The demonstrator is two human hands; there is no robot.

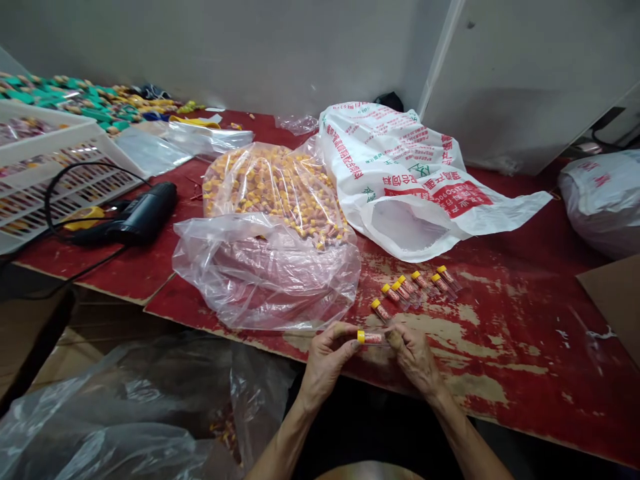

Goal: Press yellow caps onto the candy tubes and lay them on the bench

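Note:
A small clear vial [373, 338] with a yellow cap and pinkish contents lies sideways between my two hands, just above the table's near edge. My left hand [327, 357] pinches it at the capped end. At the other end, my right hand [411, 353] has its thumb and fingers closed on clear film around the vial. Just beyond my hands, several similar yellow-capped vials [404, 285] lie loosely on the worn red table [500, 333]. To their left, a large clear plastic bag [270, 273] holds a heap of yellow-capped vials [275, 187].
A white printed woven sack [400, 167] lies with its mouth toward me. On the left are a black heat gun [145, 213] with its cord and a white slotted basket [65, 167]. Green-and-yellow packed items [75, 100] are heaped behind. A cardboard box [615, 300] stands at right.

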